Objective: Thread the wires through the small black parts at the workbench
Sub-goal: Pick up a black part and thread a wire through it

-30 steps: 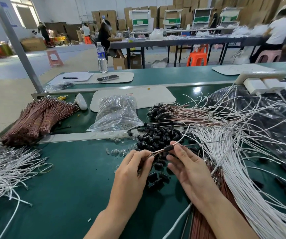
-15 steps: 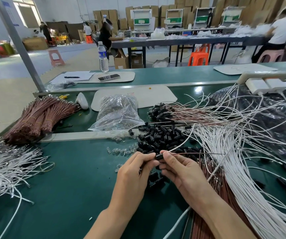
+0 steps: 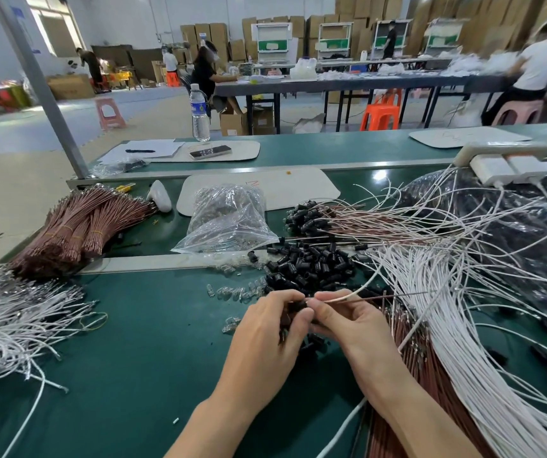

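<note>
- The left hand point(image 3: 272, 328) has its fingers curled, with thumb and fingertips pinching a black part point(image 3: 298, 305). More dark pieces show under the curled fingers, too hidden to make out.
- The right hand point(image 3: 344, 322) meets it fingertip to fingertip. Its thumb and forefinger pinch a white wire point(image 3: 348, 296) and a thin brown wire point(image 3: 404, 293) just beside the part.
- Both wires run off to the right from the pinch. Whether their ends sit inside the part cannot be told.
- The hands are over the green bench point(image 3: 133, 358), near its middle.
- Just behind them lies a pile point(image 3: 311, 266) of black parts, with small clear pieces point(image 3: 235, 292) scattered to its left.
- To the right, a fan of loose white wires point(image 3: 463, 342) lies over red-brown wires point(image 3: 410, 365).
- Further back, a sheaf point(image 3: 305, 216) of wires ending in black parts lies beside a clear bag point(image 3: 229, 223).
- Far left are brown bundles point(image 3: 77, 223) and, nearer, a white heap point(image 3: 8, 319) of wires.
- On the rear bench stand a bottle point(image 3: 199, 110) and, near it, a phone point(image 3: 210, 151).
</note>
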Demonstrator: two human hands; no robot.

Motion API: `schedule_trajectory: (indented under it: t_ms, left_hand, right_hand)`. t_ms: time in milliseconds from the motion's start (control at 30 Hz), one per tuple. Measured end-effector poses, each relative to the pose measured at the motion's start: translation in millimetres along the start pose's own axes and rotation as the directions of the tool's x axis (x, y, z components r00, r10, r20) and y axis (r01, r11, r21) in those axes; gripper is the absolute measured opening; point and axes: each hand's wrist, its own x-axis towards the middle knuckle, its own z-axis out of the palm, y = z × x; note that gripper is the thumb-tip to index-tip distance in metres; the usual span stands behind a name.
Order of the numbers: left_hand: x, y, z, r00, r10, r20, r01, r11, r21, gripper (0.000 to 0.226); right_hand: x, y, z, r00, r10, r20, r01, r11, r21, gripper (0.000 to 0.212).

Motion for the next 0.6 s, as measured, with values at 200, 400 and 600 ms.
schedule_trajectory:
  t_ms: [200, 400, 600]
  left_hand:
    - [0.1, 0.8, 0.0, 0.999, -0.026, 0.03, 0.026, 1.0, -0.014, 0.025]
    - [0.1, 2.1, 1.0, 0.997, -0.06, 0.043, 0.062, 0.998, -0.032, 0.028]
    - [-0.4, -3.7, 0.7, 0.998, -0.063, 0.022, 0.064, 0.998, -0.03, 0.024]
  right_hand:
    - [0.6, 2.2, 3.1, 0.998, 0.034, 0.054, -0.034, 0.999, 0.006, 0.011]
    - [2.2, 6.5, 1.3, 0.994, 0.033, 0.106, -0.043, 0.995, 0.09, 0.015]
    - [4.1, 6.2, -0.6, 0.994, 0.053, 0.098, -0.065, 0.99, 0.128, 0.023]
